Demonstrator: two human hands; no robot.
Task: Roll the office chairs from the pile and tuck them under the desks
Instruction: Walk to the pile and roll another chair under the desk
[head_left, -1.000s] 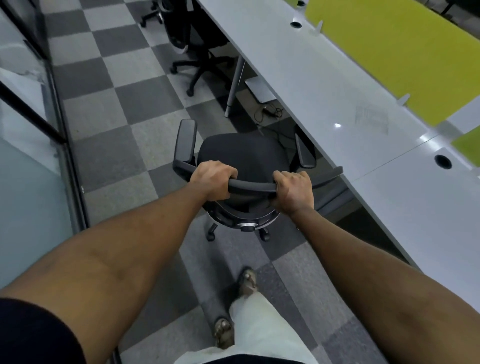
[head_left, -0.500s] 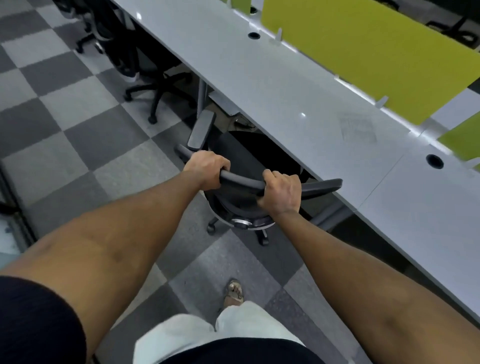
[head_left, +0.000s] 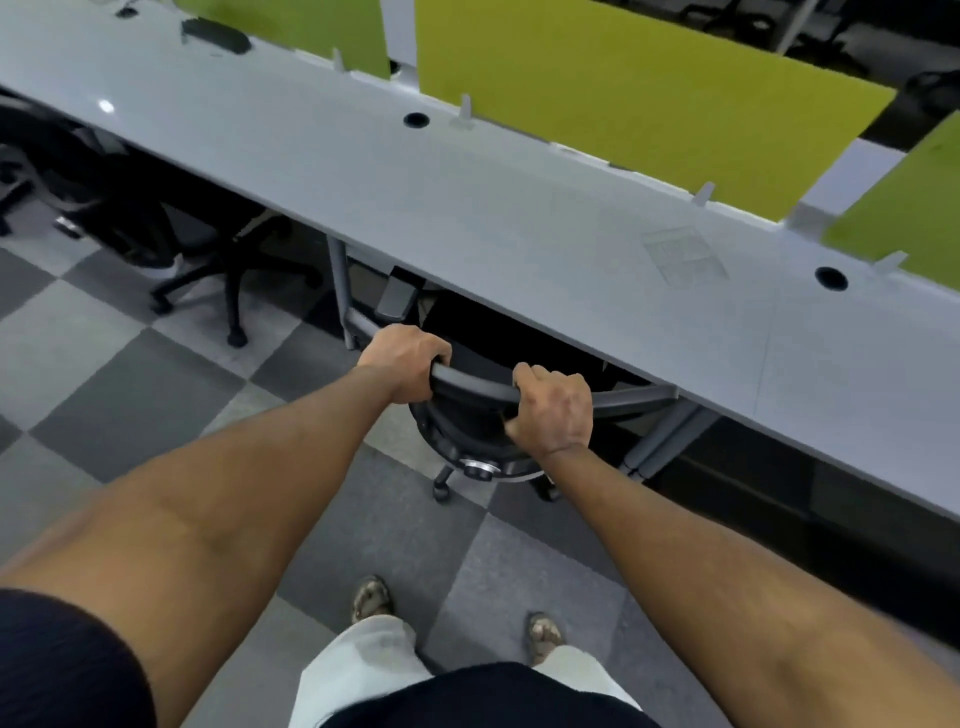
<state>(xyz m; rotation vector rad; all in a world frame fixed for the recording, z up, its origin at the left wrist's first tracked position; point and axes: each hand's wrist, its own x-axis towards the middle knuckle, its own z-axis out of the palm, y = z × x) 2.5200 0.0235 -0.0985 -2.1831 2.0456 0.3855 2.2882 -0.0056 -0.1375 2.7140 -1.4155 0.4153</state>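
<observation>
— Gripping the chair (head_left: 467, 431) how?

— By the top bar of its back, with the left hand (head_left: 402, 364) and the right hand (head_left: 553, 410) side by side. Fingers curled fully round the bar, nothing else held.

— Sitting where against the desk (head_left: 467, 208)?

— Seat tucked mostly beneath the desk's near edge. Back and wheels out on the near side, just right of the desk leg (head_left: 337, 291). One armrest (head_left: 397, 293) poking under the edge.

— Lying which way from the hands?

— Straight ahead, toward the desk. Bar running roughly along the desk's edge but slanted, its right end meeting the edge, so the right hand a little nearer the desk than the left.

— So what next, probably?

— Pushing forward, likely harder from the left, to square the back with the desk. Worth watching the armrest against the underside.
</observation>
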